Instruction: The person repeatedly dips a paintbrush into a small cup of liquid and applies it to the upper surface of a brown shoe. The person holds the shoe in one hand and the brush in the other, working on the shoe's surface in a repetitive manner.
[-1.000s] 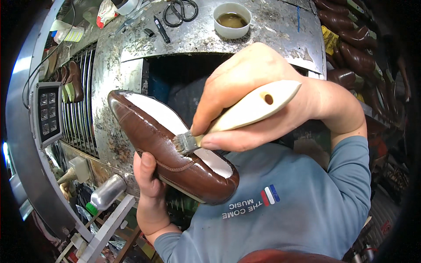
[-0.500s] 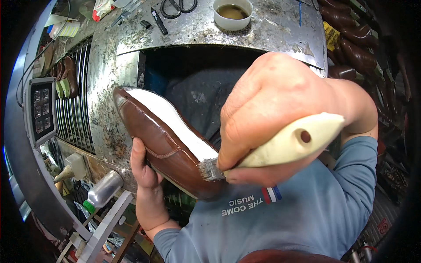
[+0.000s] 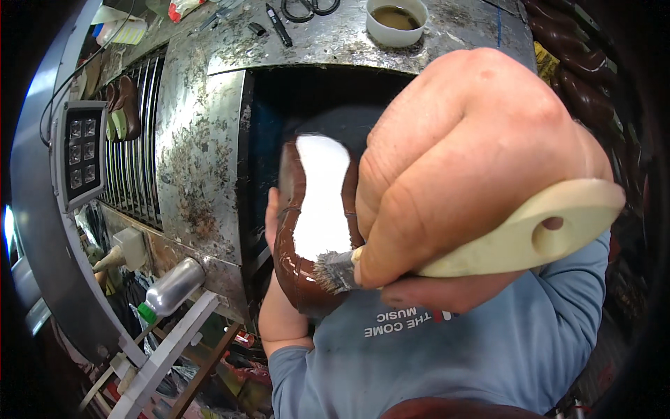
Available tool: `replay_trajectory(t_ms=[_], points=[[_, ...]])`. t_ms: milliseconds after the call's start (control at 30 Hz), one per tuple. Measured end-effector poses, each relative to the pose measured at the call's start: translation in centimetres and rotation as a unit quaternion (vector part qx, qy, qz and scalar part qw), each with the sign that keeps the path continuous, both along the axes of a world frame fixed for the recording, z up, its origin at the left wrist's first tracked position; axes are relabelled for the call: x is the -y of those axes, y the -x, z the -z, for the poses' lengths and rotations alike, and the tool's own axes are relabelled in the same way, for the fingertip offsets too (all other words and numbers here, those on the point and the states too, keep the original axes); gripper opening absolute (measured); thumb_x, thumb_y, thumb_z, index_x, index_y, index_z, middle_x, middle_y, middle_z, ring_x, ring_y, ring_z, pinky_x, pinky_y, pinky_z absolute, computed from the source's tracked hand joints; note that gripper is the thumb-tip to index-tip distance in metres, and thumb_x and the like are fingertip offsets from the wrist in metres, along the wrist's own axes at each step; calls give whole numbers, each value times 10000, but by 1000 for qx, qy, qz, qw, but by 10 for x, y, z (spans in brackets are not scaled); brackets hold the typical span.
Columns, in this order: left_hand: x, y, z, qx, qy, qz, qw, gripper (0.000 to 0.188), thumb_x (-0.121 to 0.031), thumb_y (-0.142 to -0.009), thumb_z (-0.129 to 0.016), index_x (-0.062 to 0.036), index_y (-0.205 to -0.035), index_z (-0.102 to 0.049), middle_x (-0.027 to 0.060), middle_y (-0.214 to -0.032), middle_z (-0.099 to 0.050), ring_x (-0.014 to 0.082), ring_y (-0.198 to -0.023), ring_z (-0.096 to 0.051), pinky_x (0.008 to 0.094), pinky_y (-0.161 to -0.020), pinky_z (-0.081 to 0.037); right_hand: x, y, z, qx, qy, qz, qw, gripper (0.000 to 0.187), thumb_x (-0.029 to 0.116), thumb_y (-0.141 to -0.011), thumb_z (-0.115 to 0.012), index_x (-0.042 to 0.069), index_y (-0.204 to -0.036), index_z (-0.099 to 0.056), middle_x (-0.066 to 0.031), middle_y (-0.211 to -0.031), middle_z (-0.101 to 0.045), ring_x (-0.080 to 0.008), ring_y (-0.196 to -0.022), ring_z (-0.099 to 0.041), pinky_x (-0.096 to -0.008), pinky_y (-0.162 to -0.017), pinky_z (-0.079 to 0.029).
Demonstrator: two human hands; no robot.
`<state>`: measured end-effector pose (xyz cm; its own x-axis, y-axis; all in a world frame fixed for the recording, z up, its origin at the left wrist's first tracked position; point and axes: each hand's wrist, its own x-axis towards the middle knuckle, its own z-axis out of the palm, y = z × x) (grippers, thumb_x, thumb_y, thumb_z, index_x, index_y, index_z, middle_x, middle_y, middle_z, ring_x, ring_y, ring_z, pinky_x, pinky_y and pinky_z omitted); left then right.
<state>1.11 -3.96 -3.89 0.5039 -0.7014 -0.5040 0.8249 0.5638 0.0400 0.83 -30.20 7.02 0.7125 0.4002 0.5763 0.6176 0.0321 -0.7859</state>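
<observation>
The right hand (image 3: 467,160) grips a cream-coloured, flat-handled brush (image 3: 506,244), its grey bristles (image 3: 331,271) touching the glossy brown leather shoe (image 3: 322,202) near its white underside's lower edge. The left hand (image 3: 272,213), mostly hidden, holds the shoe before the worn grey metal bench (image 3: 199,146).

Open Leftward, Blocked at Right

Open over bare metal on the workbench (image 3: 199,126), left of its dark recess (image 3: 314,91), and into that recess beyond the far end of the shoe (image 3: 321,202). Narrow between the left hand (image 3: 272,215) and the bench edge. Blocked rightward by the right hand (image 3: 460,174) and brush (image 3: 336,271), bodyward by the shirt (image 3: 447,356). Obstructed farther left by the lamp (image 3: 82,153) and bottle (image 3: 172,288); at the far side, by pen (image 3: 279,26) and bowl (image 3: 392,36).
</observation>
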Motion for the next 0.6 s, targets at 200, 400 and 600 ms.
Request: replay_trajectory(t_ms=[200, 400, 600], points=[[5, 14, 13, -59, 129, 31, 989, 701, -542, -1024, -372, -118, -1572, -272, 182, -1402, -499, 314, -1172, -539, 468, -954, -439, 8, -7, 5, -5, 18, -1, 1000, 131, 67, -754, -800, -3, -838, -728, -126, -736, -681, -241, -607, -672, -313, -528, -529], [21, 23, 33, -101, 284, 99, 948, 682, -502, -1032, -384, -107, -1574, -254, 196, -1304, -548, 301, -1022, -583, 435, -816, -468, 11, -18, 14, -20, 29, -17, 999, 144, 80, -760, -793, -6, -856, -730, -132, -755, -686, -240, -627, -674, -317, -548, -531], [44, 28, 57, -132, 423, 197, 874, 666, -461, -1041, -395, -96, -1575, -236, 211, -1206, -597, 287, -872, -628, 403, -678, -497, -3, -22, 38, -48, 27, -43, 998, 158, 92, -765, -786, -9, -874, -732, -138, -773, -691, -239, -648, -675, -320, -568, -533]])
